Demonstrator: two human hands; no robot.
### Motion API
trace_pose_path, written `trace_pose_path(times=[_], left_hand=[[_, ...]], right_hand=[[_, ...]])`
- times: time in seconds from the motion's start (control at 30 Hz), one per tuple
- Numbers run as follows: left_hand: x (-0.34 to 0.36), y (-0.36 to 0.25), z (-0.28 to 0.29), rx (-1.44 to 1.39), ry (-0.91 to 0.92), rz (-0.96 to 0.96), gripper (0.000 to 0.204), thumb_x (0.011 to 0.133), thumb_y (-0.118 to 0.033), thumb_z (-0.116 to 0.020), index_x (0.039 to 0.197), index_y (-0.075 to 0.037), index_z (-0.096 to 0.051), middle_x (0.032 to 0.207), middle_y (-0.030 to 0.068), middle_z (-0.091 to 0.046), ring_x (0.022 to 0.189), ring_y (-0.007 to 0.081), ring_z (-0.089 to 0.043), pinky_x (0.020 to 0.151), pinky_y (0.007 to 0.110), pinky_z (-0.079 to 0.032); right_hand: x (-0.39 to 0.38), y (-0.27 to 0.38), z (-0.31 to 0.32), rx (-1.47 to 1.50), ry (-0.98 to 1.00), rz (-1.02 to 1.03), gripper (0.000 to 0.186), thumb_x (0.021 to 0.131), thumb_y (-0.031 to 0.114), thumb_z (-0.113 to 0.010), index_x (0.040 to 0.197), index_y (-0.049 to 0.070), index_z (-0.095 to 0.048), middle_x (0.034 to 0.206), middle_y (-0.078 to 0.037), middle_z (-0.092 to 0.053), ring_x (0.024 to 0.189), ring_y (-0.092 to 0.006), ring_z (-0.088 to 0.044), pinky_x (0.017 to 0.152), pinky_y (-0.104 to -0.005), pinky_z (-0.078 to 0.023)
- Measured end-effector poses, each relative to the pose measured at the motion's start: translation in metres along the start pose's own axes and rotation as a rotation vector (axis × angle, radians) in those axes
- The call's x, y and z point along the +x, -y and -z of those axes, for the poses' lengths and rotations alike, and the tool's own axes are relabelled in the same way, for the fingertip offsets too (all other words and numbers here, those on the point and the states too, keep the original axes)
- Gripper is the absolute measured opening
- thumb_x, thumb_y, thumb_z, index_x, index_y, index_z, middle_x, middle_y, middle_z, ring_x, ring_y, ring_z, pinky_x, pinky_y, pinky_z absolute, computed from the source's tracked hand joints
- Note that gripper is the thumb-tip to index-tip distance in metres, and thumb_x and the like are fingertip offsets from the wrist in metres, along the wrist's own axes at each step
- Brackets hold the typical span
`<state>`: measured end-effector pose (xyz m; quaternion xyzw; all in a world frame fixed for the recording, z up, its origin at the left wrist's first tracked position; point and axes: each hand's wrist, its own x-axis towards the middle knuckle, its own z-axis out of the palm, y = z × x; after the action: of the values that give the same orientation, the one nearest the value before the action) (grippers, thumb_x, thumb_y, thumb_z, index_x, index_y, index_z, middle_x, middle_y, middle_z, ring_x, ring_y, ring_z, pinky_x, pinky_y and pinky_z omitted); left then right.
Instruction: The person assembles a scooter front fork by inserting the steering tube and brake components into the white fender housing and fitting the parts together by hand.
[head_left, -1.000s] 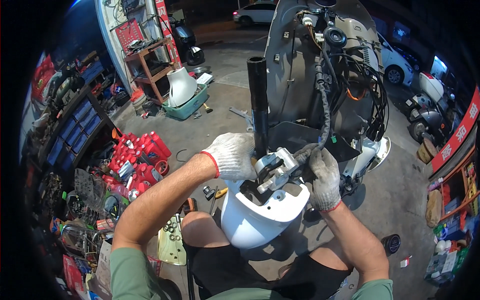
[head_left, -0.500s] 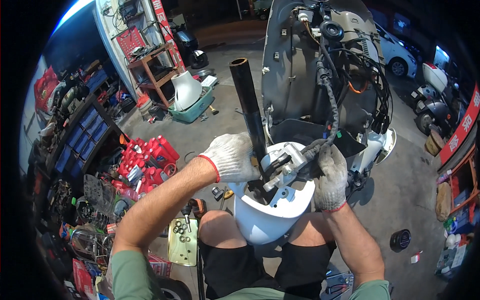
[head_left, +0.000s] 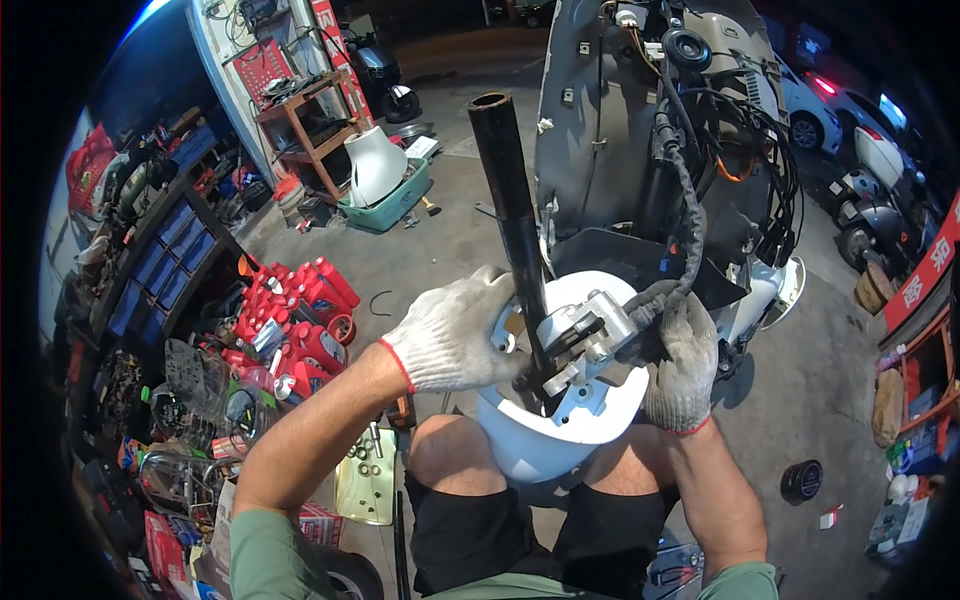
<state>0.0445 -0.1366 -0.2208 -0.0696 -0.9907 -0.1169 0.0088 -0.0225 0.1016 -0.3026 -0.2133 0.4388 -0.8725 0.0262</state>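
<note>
A white plastic fender (head_left: 540, 447) rests between my knees. A long black metal tube (head_left: 508, 185) rises from its opening, leaning slightly left. Beside the tube's base sits a silver cast metal part (head_left: 600, 325). My gloved left hand (head_left: 448, 335) is closed on the fender's left rim, next to the tube; some fingertips are hidden. On the far right of the fender, my gloved right hand (head_left: 685, 365) is closed around the lower end of a black sleeved cable (head_left: 690, 235), close to the fender's right edge. The thumb there is hard to see.
A stripped scooter body (head_left: 640, 130) with hanging wires stands ahead. Red bottles (head_left: 300, 315) crowd the left, beside a drawer rack (head_left: 165, 260). A yellowish tray (head_left: 366, 485) of small rings lies by my left knee. A round black object (head_left: 801, 481) sits on the floor at right.
My view has shifted a little. The tube, fender and silver part appear slightly further right, with both hands still at them. My left hand sits slightly further from the tube.
</note>
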Motion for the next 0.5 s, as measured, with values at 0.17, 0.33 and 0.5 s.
trace_pose_path(times=[0.17, 0.33, 0.5], left_hand=[[-0.018, 0.013, 0.005, -0.234, -0.009, -0.111, 0.089, 0.066, -0.039, -0.085, 0.139, -0.005, -0.049, 0.128, 0.0222, -0.059, 0.118, 0.0406, -0.064, 0.102, 0.046, -0.052], [-0.027, 0.029, 0.007, -0.335, 0.051, -0.183, 0.105, 0.055, -0.031, -0.097, 0.144, -0.009, -0.046, 0.144, 0.0219, -0.051, 0.131, 0.0406, -0.056, 0.110, 0.048, -0.049], [-0.028, 0.019, 0.010, -0.124, 0.069, -0.256, 0.093, 0.057, -0.023, -0.095, 0.140, -0.013, -0.054, 0.147, 0.0230, -0.048, 0.132, 0.0439, -0.054, 0.110, 0.049, -0.048]], right_hand=[[-0.001, 0.001, 0.001, -0.020, -0.011, -0.018, 0.025, 0.110, 0.022, -0.052, 0.113, -0.001, -0.062, 0.096, -0.006, -0.069, 0.086, -0.0107, -0.066, 0.079, -0.0247, -0.057], [-0.001, 0.005, -0.005, -0.041, 0.024, -0.039, 0.025, 0.110, 0.022, -0.054, 0.114, -0.001, -0.061, 0.097, -0.007, -0.069, 0.087, -0.0102, -0.065, 0.080, -0.0254, -0.057], [0.001, 0.009, -0.005, -0.112, 0.073, -0.066, 0.027, 0.108, 0.024, -0.057, 0.113, -0.002, -0.060, 0.097, -0.007, -0.068, 0.087, -0.0097, -0.063, 0.081, -0.0253, -0.056]])
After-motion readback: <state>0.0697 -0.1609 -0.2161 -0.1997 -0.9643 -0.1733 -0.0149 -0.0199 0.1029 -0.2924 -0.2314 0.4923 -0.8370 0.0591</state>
